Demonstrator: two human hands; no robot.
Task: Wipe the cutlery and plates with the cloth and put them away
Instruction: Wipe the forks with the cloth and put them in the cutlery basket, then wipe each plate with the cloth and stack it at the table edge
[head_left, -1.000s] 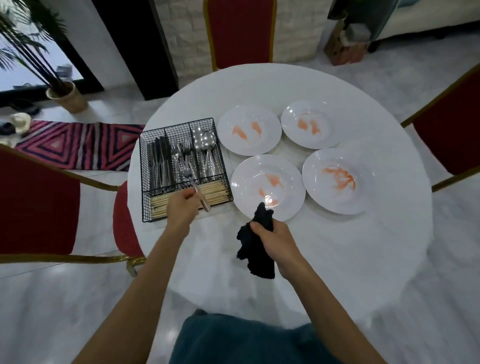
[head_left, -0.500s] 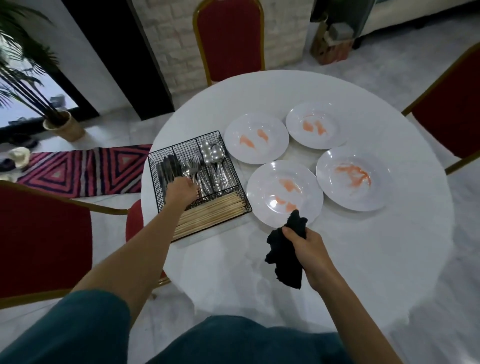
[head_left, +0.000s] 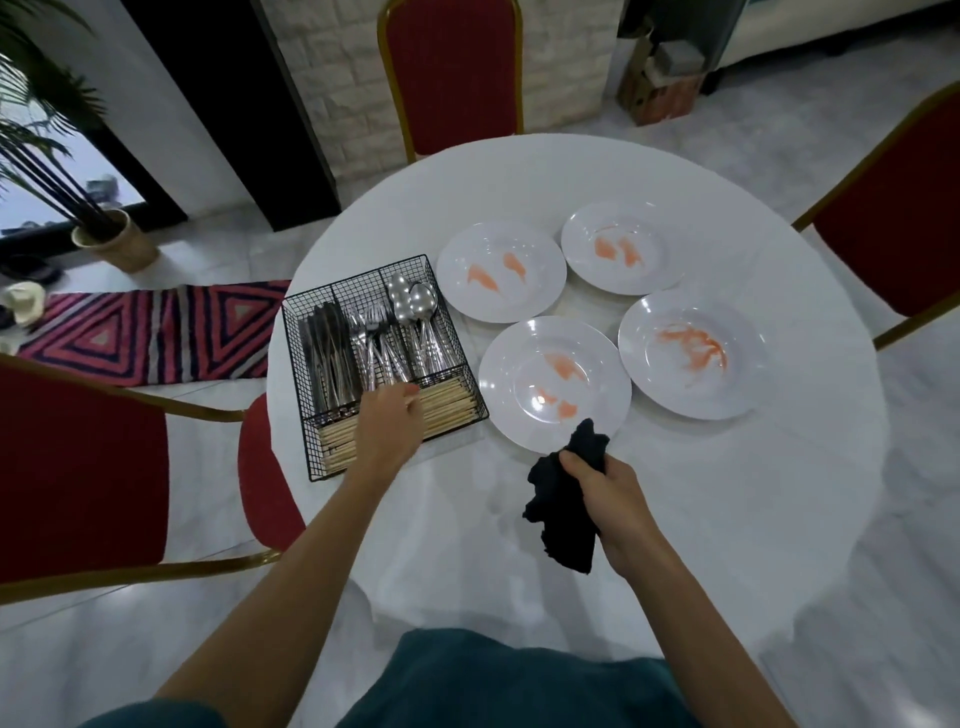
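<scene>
At the near edge of the table (head_left: 649, 545), the right hand (head_left: 605, 488) has its fingers wrapped tightly round a bunched black cloth (head_left: 563, 512). The cloth's upper tip overlaps the near rim of the nearest plate (head_left: 519, 384), but from this angle it cannot be told whether it touches the china. To the left, the left hand (head_left: 387, 426) reaches into the front of the wire caddy (head_left: 298, 332), knuckles up. Its fingertips are down among the fork handles, just above the chopsticks (head_left: 449, 408). The back of the hand hides the fingers, so it cannot be told whether it grips a piece or is empty.

Inside the caddy, the knives (head_left: 327, 353) fill the left compartment, the forks (head_left: 371, 332) the middle and the spoons (head_left: 415, 306) the right. The chopsticks lie crosswise along the front. No cutlery lies loose on the table.

Beyond, all four plates sit flat and unstacked, each marked with orange smears: the nearest plate, the right-hand plate (head_left: 685, 395), the far-left plate (head_left: 501, 299) and the far-right plate (head_left: 623, 275).

The cutlery half looks close to finished, since it all sits sorted in the caddy, though whether each piece has been wiped cannot be seen. The plates are entirely left to do: four to wipe, then put away.
</scene>
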